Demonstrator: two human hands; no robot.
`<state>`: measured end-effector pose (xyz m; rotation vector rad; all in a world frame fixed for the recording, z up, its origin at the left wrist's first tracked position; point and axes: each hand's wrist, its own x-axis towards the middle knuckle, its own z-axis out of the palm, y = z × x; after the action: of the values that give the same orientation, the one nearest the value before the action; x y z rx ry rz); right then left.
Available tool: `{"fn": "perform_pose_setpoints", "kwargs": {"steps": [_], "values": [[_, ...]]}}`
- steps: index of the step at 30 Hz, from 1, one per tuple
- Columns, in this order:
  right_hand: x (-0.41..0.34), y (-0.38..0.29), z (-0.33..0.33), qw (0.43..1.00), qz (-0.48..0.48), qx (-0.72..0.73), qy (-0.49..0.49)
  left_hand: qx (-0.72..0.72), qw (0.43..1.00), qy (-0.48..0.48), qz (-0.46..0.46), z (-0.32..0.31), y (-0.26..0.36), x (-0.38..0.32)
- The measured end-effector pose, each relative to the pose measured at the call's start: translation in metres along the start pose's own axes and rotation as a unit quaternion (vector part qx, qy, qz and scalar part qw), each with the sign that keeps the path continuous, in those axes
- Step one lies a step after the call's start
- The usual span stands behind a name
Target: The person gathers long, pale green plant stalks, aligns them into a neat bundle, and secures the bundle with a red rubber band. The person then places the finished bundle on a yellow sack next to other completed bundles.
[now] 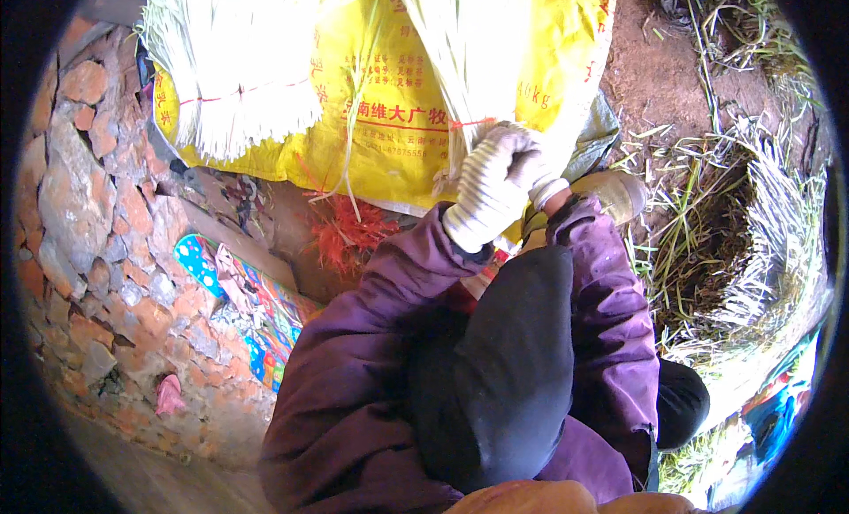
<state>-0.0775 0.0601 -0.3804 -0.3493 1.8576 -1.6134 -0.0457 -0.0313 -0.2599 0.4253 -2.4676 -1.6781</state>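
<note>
A bundle of pale stalks (451, 56), probably chives, lies on a yellow woven sack (385, 149) in front of me. A red tie (472, 123) circles it near its cut ends. My left hand (487, 186), in a striped white knit glove, has its fingers curled on the tie's right end. Against its right side is my gloved right hand (534, 172), whose fingers are mostly hidden, so its hold is unclear. Glare washes out much of the bundle. Another, wider bundle (245, 109) with a red tie rests at the sack's left.
Red plastic strands (348, 232) lie below the sack. To the left rises a rough stone and brick wall (86, 196), with a colourful patterned board (265, 315) beside it. Loose stalks and plant scraps (703, 235) cover the ground at right. My shoe (613, 192) is near the sack.
</note>
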Motion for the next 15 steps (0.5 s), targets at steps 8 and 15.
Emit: {"fn": "perform_pose_setpoints", "kwargs": {"steps": [8, 15], "values": [[0.003, -0.016, 0.002, 0.988, 0.108, -0.104, -0.02, -0.108, 0.95, 0.208, -0.207, -0.114, -0.059, -0.008], [0.003, -0.025, -0.002, 0.989, 0.113, -0.093, -0.023, 0.045, 0.969, 0.023, -0.243, -0.082, -0.101, -0.013]]}}
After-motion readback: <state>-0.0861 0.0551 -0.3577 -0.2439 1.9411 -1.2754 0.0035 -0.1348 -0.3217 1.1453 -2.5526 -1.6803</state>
